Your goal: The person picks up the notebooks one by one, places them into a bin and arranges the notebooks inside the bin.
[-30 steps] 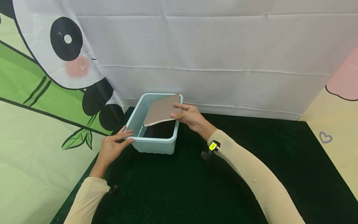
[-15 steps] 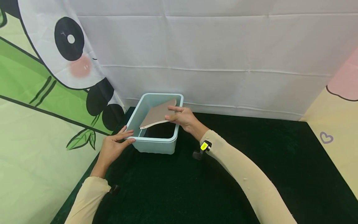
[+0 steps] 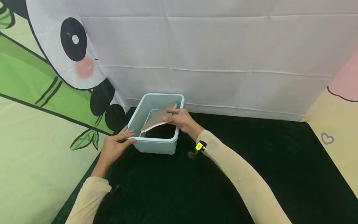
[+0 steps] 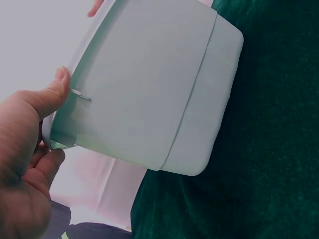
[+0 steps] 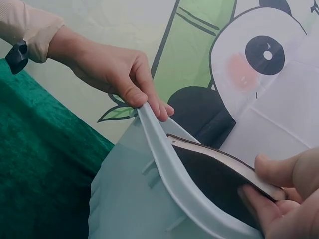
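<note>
A pale blue plastic bin (image 3: 155, 146) stands near the back of the table. My left hand (image 3: 112, 147) pinches its front left corner, thumb and fingers on the rim; in the left wrist view the thumb lies against the bin's outer wall (image 4: 144, 84). My right hand (image 3: 183, 119) pinches the right edge of a thin taupe notebook (image 3: 156, 119). The notebook is tilted inside the bin's opening, its left end lower than the held edge. The right wrist view shows its pale page edge (image 5: 214, 155). A dark area (image 3: 160, 131) shows below it; whether that is an object is unclear.
The table has a dark green velvety cloth (image 3: 179, 189). Behind the bin hangs a white creased backdrop (image 3: 212, 56), with a panda print (image 3: 74, 40) at left. A yellow and pink panel (image 3: 330, 118) borders the right side.
My right hand has moved left and down, taking the notebook lower into the bin and tilting it more. The left hand stays on the rim.
</note>
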Motion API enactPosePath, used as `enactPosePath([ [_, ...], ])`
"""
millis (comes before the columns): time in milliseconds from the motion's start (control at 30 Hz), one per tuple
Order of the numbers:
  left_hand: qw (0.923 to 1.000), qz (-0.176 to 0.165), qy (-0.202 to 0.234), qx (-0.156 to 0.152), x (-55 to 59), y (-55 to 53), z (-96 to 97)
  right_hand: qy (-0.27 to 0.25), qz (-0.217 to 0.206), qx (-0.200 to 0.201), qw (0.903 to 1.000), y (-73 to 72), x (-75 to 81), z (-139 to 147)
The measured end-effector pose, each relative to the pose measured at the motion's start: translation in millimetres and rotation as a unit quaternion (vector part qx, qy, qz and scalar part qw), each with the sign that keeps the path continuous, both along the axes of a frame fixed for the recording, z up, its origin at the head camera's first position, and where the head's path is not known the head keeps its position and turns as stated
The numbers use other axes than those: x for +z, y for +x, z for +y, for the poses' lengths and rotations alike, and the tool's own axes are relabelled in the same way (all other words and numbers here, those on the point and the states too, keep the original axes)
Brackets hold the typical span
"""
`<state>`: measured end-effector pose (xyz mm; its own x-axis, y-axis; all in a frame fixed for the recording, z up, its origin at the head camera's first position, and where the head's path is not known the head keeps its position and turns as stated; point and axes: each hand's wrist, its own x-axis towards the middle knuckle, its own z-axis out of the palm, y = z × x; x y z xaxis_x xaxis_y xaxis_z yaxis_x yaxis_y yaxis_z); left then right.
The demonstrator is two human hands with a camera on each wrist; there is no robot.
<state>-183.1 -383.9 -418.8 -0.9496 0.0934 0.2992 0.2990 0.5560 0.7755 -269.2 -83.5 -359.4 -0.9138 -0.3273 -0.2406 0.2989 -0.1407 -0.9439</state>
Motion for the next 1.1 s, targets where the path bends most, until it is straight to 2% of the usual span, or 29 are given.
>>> enactPosePath([
  [133, 1.0000, -0.005, 0.002, 0.001, 0.3, -0.2, -0.1, 0.006, 0.002, 0.025, 0.9997, 0.0, -0.2, -3],
  [267, 1.0000, -0.004, 0.001, 0.003, 0.0, -0.4, 1.0, 0.017, 0.000, 0.081, 0.9966, 1.1, 1.7, -3],
  [400, 1.0000, -0.001, -0.004, 0.004, 0.6, 0.2, 2.6, 0.056, 0.007, 0.145, 0.9878, 2.8, 2.7, -1],
  [500, 1.0000, -0.002, -0.002, 0.004, 0.7, 0.2, 3.5, 0.097, 0.036, 0.173, 0.9794, 4.9, 4.3, 2],
  [600, 1.0000, -0.002, -0.001, 0.006, 0.7, 0.1, 4.0, 0.132, 0.072, 0.180, 0.9721, 8.6, 8.0, 7],
  [700, 1.0000, -0.002, -0.003, 0.009, 0.3, 0.0, 4.7, 0.160, 0.108, 0.153, 0.9693, 13.7, 11.7, 14],
  [800, 0.9999, 0.001, -0.007, 0.010, 0.4, -0.4, 5.8, 0.151, 0.123, 0.121, 0.9733, 16.6, 16.1, 22],
  [867, 0.9999, 0.004, -0.007, 0.011, 0.7, -0.7, 6.8, 0.116, 0.115, 0.113, 0.9800, 16.6, 18.7, 29],
  [933, 0.9998, 0.006, -0.008, 0.014, 1.0, -0.7, 8.2, 0.075, 0.104, 0.117, 0.9848, 16.0, 20.5, 37],
  [1100, 0.9997, 0.005, -0.010, 0.020, 0.3, -1.0, 11.3, 0.013, 0.100, 0.129, 0.9866, 16.8, 18.8, 68],
])
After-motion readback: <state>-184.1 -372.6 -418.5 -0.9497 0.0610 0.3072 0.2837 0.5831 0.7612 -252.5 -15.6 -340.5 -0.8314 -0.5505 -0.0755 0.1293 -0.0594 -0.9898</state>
